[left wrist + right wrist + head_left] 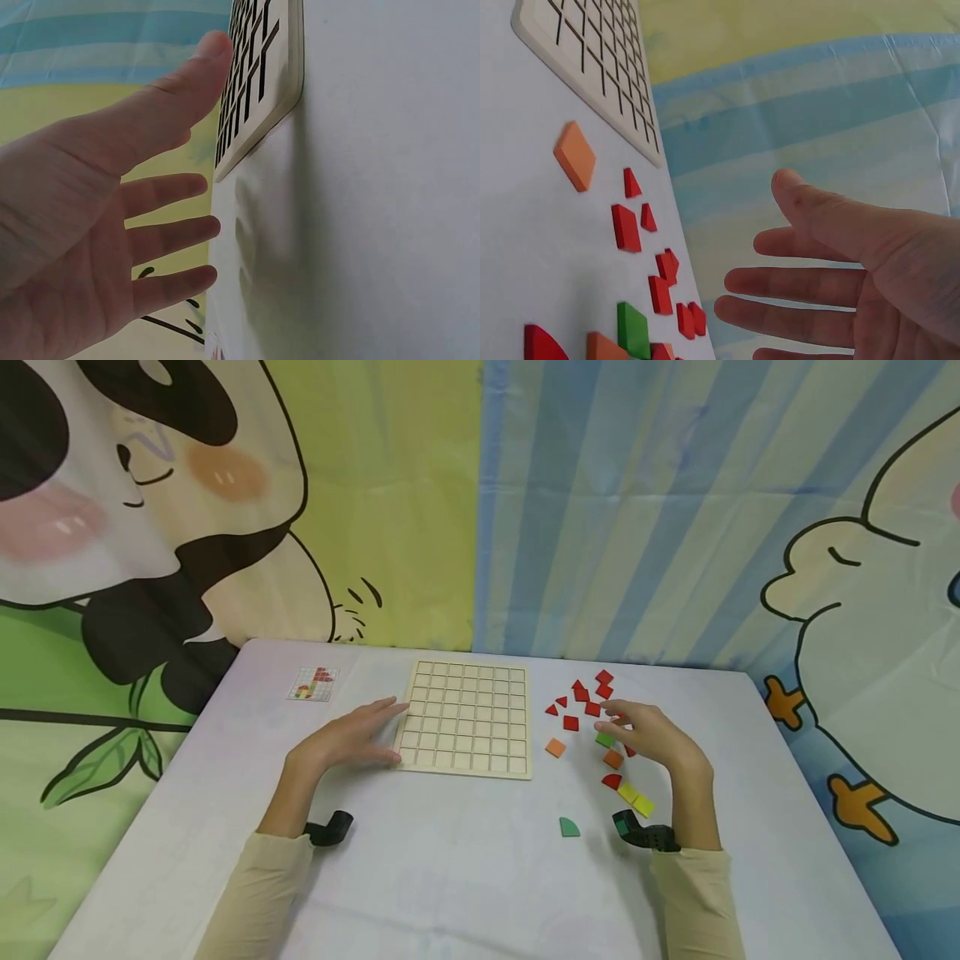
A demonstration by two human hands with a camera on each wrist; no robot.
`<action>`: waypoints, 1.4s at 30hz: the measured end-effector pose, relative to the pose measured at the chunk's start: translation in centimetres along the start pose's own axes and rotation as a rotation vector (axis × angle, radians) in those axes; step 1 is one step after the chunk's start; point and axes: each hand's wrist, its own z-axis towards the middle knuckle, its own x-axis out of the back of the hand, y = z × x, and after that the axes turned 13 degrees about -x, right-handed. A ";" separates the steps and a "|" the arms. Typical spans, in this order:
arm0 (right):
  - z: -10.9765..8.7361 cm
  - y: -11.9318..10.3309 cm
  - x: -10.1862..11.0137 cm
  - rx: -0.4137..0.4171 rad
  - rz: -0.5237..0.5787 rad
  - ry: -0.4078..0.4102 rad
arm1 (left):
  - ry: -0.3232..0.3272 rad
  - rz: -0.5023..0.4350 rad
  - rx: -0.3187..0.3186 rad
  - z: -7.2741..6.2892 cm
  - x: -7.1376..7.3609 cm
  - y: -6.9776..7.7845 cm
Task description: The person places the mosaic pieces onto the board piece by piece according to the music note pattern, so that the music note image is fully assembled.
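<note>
- Blocks (571, 723) lie close together; sweeping low, my loose, empty right grip (658, 737) could scatter them.
- Board (465, 721) could slide if my spread, empty left grip (341, 739) bumps it.

Tabletop (450, 868) free before grid board (465, 719); loose pieces (592, 709) obstruct right.

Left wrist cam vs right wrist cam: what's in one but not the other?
Only left wrist: the left hand and black printed lines.

Only right wrist: the right hand, small flat red blocks, flat orange blocks and a flat green block.

Both: part of the pale wooden grid board, the white tabletop and the yellow-and-blue cloth backdrop.
</note>
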 end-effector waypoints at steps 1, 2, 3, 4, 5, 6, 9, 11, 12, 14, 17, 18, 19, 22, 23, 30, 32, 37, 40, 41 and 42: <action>0.1 -0.2 -0.2 0.014 0.006 -0.013 | -0.003 0.001 0.001 0.0 0.0 0.0; 0.1 -0.3 -0.3 0.027 0.012 -0.023 | -0.005 0.000 0.001 0.0 -0.1 0.0; 0.2 -0.5 -0.4 0.030 0.020 -0.033 | -0.008 0.004 -0.004 0.1 -0.2 0.1; 0.3 -0.6 -0.6 0.026 0.024 -0.039 | -0.011 0.008 -0.008 0.1 -0.2 0.1; 0.3 -0.6 -0.7 0.018 0.027 -0.044 | -0.014 0.009 -0.009 0.2 -0.3 0.1; 0.3 -0.6 -0.8 0.014 0.026 -0.046 | -0.016 0.012 -0.012 0.3 -0.4 0.1; 0.3 -0.6 -0.9 -0.008 0.016 -0.042 | -0.026 0.023 -0.023 0.6 -0.6 0.1; 0.2 -0.6 -0.9 -0.010 0.008 -0.039 | -0.036 0.024 -0.020 0.8 -0.8 0.1; 0.2 -0.6 -1.0 -0.006 0.006 -0.037 | -0.041 0.024 -0.021 0.8 -0.8 0.1; 0.0 -0.7 -0.9 0.000 0.004 -0.037 | -0.050 0.022 -0.021 0.9 -0.9 0.2; 0.0 -1.0 -0.9 0.025 0.000 -0.037 | -0.053 0.016 -0.026 1.0 -1.1 0.3; 0.0 -1.1 -0.9 0.034 -0.002 -0.039 | -0.052 0.015 -0.026 1.1 -1.1 0.4; 0.0 -1.2 -0.9 0.045 -0.005 -0.040 | -0.053 0.016 -0.026 1.1 -1.1 0.4; 0.2 -1.6 -0.9 0.067 -0.022 -0.043 | -0.052 0.026 -0.028 1.2 -1.2 0.5; 0.3 -1.8 -1.0 0.070 -0.028 -0.043 | -0.052 0.027 -0.024 1.2 -1.2 0.5; 0.8 -4.0 -2.9 0.122 -0.085 -0.077 | -0.057 0.020 0.001 1.1 -1.3 0.5; 0.9 -4.6 -3.4 0.159 -0.099 -0.098 | -0.066 0.022 0.010 1.0 -1.4 0.4; 0.9 -5.8 -3.9 0.214 -0.088 -0.121 | -0.062 0.035 0.000 1.0 -1.3 0.5; 0.7 -6.4 -4.2 0.263 -0.079 -0.142 | -0.057 0.044 -0.007 0.9 -1.1 0.6; 0.6 -6.5 -4.4 0.282 -0.070 -0.152 | -0.057 0.043 -0.002 0.9 -1.1 0.6; 0.5 -6.7 -4.7 0.306 -0.066 -0.163 | -0.060 0.041 -0.001 0.8 -1.1 0.6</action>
